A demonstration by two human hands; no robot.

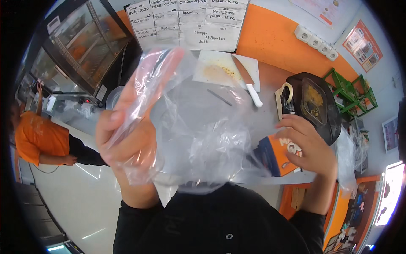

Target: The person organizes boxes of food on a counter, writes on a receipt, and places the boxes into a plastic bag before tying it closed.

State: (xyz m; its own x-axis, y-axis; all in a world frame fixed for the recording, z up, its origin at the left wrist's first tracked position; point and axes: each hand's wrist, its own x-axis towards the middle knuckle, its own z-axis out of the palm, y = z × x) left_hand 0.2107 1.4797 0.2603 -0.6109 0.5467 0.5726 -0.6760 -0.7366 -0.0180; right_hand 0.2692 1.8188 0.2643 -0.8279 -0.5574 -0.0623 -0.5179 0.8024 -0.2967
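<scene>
A clear plastic bag (pixel 203 143) is spread in front of me above the grey worktop. My left hand (pixel 130 136) grips it on the left, thumb pressed against the film, with two fingers raised behind or inside the plastic. On the right, my right hand (pixel 304 146) has its fingers apart beside an orange and dark blue printed box (pixel 276 155); whether the fingertips touch the box is unclear. Through and past the film show a white cutting board (pixel 212 71) with yellowish crumbs, a white-handled knife (pixel 247 79) lying across it, and a thin dark stick-like item (pixel 219 97).
At the right stands a black container (pixel 333 127) with a clear tray of yellow food (pixel 314 100). Beyond it is a green rack (pixel 349 92). A glass display cabinet (pixel 92 41) rises at the left. A co-worker in an orange shirt (pixel 44 138) stands further left.
</scene>
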